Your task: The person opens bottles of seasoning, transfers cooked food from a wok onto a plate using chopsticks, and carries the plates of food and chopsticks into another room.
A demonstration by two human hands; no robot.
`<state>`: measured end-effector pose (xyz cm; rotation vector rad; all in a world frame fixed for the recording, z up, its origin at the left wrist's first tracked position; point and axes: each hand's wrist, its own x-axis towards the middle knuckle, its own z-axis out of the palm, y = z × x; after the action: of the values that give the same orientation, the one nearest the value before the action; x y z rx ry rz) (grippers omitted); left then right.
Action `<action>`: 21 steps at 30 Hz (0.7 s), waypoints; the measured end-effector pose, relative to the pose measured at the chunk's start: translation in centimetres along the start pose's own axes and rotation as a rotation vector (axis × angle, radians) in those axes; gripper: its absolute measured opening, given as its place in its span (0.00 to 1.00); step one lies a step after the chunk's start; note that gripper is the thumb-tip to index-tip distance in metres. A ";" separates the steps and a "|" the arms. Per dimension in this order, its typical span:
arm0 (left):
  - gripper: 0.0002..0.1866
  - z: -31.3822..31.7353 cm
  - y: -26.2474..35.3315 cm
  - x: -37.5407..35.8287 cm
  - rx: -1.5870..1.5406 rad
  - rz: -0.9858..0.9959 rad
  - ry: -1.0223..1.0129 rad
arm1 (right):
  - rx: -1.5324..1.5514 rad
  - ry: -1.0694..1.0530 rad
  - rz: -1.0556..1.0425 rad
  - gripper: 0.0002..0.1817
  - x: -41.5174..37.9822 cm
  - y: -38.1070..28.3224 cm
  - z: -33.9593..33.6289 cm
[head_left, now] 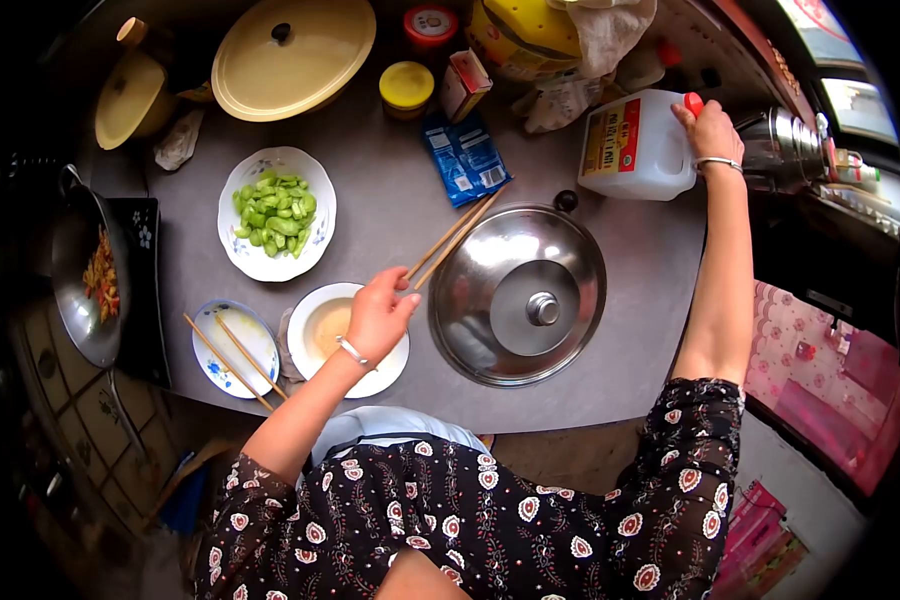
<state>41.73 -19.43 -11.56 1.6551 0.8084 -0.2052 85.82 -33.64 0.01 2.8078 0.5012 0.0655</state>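
My left hand [382, 312] is closed on a pair of wooden chopsticks [460, 236], whose far ends run up to a blue packet [464, 158]. Below its wrist is a white bowl [378, 375] with pale liquid inside. My right hand [710, 135], at the far right of the counter, grips a white plastic jug [660, 160] at its red-capped end. The jug carries a yellow and red label. Between my arms lies a round steel lid [470, 320] with a knob on top.
Chopped green vegetables [275, 213] fill a white plate [242, 258]. Chopsticks lie across a blue-patterned dish [206, 345]. At the left is a wok [67, 290] with cooked food. A large cream lidded pot [260, 75], jars and boxes line the back; a steel container [785, 150] stands right.
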 end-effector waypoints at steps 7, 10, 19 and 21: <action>0.19 3.8 -1.8 3.4 0.703 0.260 0.151 | 0.575 0.219 -0.324 0.18 -12.2 -6.3 -0.7; 0.14 4.7 -2.3 4.6 0.750 0.128 0.053 | 0.687 0.113 -0.460 0.14 -18.0 -8.7 2.0; 0.09 4.2 -0.6 5.6 0.615 -0.036 -0.058 | 0.729 -0.217 -0.737 0.20 -29.6 -15.1 8.5; 0.08 4.2 -0.9 5.5 0.583 -0.019 -0.038 | 0.686 -0.180 -0.747 0.20 -30.1 -15.9 9.7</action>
<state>46.50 -21.13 -16.40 2.1789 0.7785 -0.5223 53.20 -32.38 -13.65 2.9528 1.7479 -0.6106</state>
